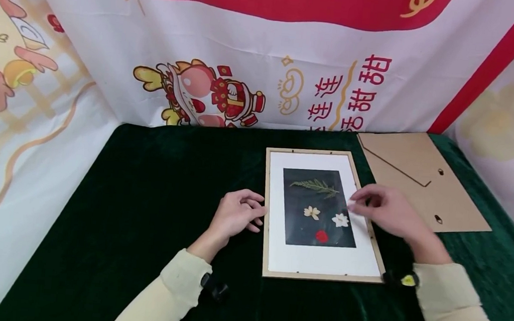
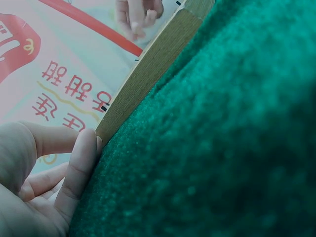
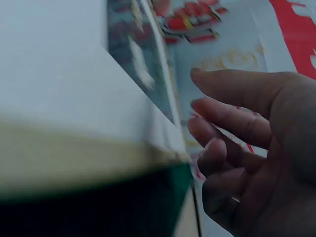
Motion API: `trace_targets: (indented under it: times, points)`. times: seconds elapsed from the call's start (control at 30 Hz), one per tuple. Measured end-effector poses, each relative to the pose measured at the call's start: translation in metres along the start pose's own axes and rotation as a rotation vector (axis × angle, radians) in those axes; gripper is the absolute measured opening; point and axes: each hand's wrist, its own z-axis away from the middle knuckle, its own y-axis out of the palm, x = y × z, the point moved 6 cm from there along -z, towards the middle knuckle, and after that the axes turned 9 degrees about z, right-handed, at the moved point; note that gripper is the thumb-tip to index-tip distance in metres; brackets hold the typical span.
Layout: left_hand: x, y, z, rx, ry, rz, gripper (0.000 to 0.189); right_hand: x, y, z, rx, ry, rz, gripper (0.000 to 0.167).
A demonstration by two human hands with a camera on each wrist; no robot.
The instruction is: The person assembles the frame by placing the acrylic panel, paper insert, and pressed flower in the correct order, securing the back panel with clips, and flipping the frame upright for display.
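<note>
A light wooden picture frame [image 1: 266, 242] lies on the table with a white mat [image 1: 326, 261] inside it. Within the mat's window is a dark panel [image 1: 297, 224] bearing a green fern sprig [image 1: 318, 186], a cream flower [image 1: 312, 212], a white flower [image 1: 340, 220] and a red flower [image 1: 321, 236]. My left hand [image 1: 238, 213] touches the frame's left side with relaxed fingers, its fingertips against the wooden edge [image 2: 143, 74] in the left wrist view. Over the frame's right side hovers my right hand [image 1: 386, 211], fingers loosely bent, nothing visible between thumb and fingers [image 3: 232, 116].
A brown backing board [image 1: 458, 196] with a bent stand line and two small hangers lies at the back right. Dark green velvet cloth [image 1: 168, 189] covers the table. A printed white and red curtain [image 1: 249, 34] hangs behind it.
</note>
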Motion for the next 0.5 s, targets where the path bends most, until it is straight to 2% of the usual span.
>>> trace_targets:
  times: [0.07, 0.13, 0.23, 0.33, 0.4, 0.5]
  points:
    - [0.0, 0.0, 0.0, -0.003, 0.001, 0.004, 0.023, -0.024, -0.017, 0.0, -0.069, 0.067, 0.031, 0.044]
    - [0.001, 0.0, 0.0, -0.01, -0.003, 0.005, 0.023, -0.057, -0.033, 0.004, -0.146, 0.168, 0.052, 0.056]
    - [0.002, -0.001, -0.001, -0.016, -0.007, 0.003, 0.023, -0.109, -0.051, 0.017, -0.236, 0.391, 0.095, 0.072]
    - [0.003, -0.002, -0.001, -0.008, -0.005, 0.0, 0.023, -0.152, -0.061, 0.035, -0.273, 0.628, 0.081, 0.083]
    - [0.003, -0.002, -0.001, -0.004, -0.004, 0.001, 0.023, -0.17, -0.063, 0.045, -0.272, 0.741, 0.04, 0.088]
    - [0.003, -0.002, -0.001, -0.007, -0.004, 0.003, 0.024, -0.183, -0.064, 0.054, -0.274, 0.8, -0.025, 0.092]
